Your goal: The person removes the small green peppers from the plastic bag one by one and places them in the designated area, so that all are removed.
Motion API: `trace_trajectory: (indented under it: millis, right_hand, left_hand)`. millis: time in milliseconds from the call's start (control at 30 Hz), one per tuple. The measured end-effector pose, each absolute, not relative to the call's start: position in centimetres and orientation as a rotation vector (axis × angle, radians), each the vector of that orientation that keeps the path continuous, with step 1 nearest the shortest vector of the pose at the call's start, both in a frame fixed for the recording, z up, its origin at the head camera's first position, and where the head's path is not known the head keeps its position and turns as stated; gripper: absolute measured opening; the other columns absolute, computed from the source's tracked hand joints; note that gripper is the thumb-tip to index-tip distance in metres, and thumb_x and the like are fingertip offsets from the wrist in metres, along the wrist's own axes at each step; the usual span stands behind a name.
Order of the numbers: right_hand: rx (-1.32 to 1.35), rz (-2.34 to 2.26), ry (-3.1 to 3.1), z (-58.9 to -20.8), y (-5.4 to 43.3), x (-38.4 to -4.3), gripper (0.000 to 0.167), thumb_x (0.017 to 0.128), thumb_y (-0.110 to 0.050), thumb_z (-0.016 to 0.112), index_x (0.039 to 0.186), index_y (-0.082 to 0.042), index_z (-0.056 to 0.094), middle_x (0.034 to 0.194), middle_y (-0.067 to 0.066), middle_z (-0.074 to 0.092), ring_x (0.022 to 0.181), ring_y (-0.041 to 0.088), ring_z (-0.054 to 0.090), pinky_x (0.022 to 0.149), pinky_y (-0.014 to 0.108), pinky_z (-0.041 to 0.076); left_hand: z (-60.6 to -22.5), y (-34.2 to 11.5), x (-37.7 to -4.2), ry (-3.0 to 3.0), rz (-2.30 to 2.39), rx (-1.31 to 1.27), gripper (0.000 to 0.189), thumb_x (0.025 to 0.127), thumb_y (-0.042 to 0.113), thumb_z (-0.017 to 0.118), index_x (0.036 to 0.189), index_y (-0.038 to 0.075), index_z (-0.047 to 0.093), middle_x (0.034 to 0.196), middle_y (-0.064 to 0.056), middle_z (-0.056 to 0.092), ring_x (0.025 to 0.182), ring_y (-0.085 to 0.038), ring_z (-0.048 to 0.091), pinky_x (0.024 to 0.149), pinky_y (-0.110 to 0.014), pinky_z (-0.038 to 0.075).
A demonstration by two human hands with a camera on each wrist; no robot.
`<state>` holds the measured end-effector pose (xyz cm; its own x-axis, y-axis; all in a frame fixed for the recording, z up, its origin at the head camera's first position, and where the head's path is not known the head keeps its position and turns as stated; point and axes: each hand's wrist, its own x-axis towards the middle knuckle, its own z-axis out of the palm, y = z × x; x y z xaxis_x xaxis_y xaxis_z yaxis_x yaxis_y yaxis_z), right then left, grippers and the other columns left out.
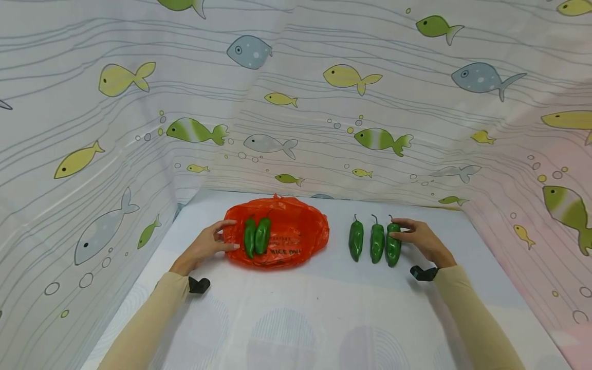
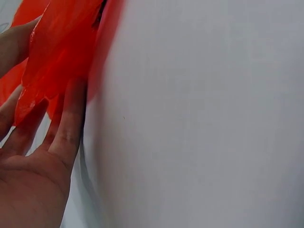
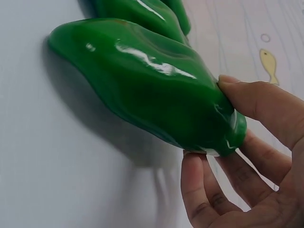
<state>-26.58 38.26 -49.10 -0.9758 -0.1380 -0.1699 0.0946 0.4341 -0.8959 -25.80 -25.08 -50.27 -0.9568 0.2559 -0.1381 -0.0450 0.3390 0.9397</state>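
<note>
A crinkled red plastic bag (image 1: 310,218) lies on the table, with two green peppers (image 1: 262,236) side by side on its left part. My left hand (image 1: 209,241) holds the bag's left edge, fingers and thumb spread apart along it. In the left wrist view some fingers (image 2: 69,123) run behind the thin red film. To the right stand three green peppers in a row, stems pointing away. My right hand (image 1: 418,239) pinches the rightmost pepper (image 3: 142,85) by its stem end, thumb on one side and fingers on the other. The neighbouring pepper (image 1: 377,243) lies close beside it.
The third pepper (image 1: 356,240) lies at the left of the row, slightly apart. A white table (image 1: 319,318) with pale circle patterns carries everything. Fish-printed cloth walls (image 1: 305,133) enclose its back and both sides. Dark cameras (image 1: 423,273) are worn on both wrists.
</note>
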Motion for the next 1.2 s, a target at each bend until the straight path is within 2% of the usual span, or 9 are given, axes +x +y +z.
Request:
trace_trajectory:
  millis: [400,800,1033,1200]
  right_hand:
    - [0.004,-1.539,2.447,-49.3,36.9,-27.1,0.071,0.095,-0.028,0.077,0.152,-0.001,0.046,0.155,0.025,0.042,0.137,0.041,0.043,0.115,0.058,0.031]
    - [0.028,-1.474,2.504,-49.8,36.8,-27.7,0.069,0.096,-0.03,0.075,0.152,-0.002,0.046,0.154,0.025,0.043,0.141,0.043,0.038,0.116,0.063,0.025]
    - [0.025,-1.465,2.54,-49.9,36.7,-27.8,0.07,0.097,-0.031,0.075,0.154,-0.004,0.044,0.155,0.025,0.043,0.137,0.041,0.045,0.111,0.055,0.037]
    - [0.042,-1.448,2.559,-49.8,36.4,-27.7,0.07,0.096,-0.029,0.075,0.154,-0.005,0.044,0.157,0.022,0.041,0.138,0.041,0.045,0.107,0.052,0.042]
  left_hand:
    - [-50.4,-25.1,-25.8,2.325,1.676,0.182,0.081,0.086,0.015,0.086,0.154,0.012,0.042,0.144,-0.025,0.051,0.114,-0.034,0.059,0.081,-0.032,0.058]
    - [-50.5,-25.2,-26.2,2.356,1.636,0.165,0.08,0.088,0.015,0.084,0.155,0.01,0.041,0.14,-0.024,0.053,0.113,-0.033,0.058,0.08,-0.031,0.057]
    - [-47.8,-24.1,-24.7,2.353,1.618,0.179,0.076,0.09,0.01,0.081,0.154,0.002,0.04,0.138,-0.028,0.052,0.112,-0.036,0.058,0.081,-0.033,0.057]
    - [-47.7,-24.1,-24.8,2.348,1.603,0.151,0.077,0.09,0.01,0.081,0.154,0.005,0.04,0.139,-0.027,0.052,0.114,-0.037,0.057,0.082,-0.033,0.057]
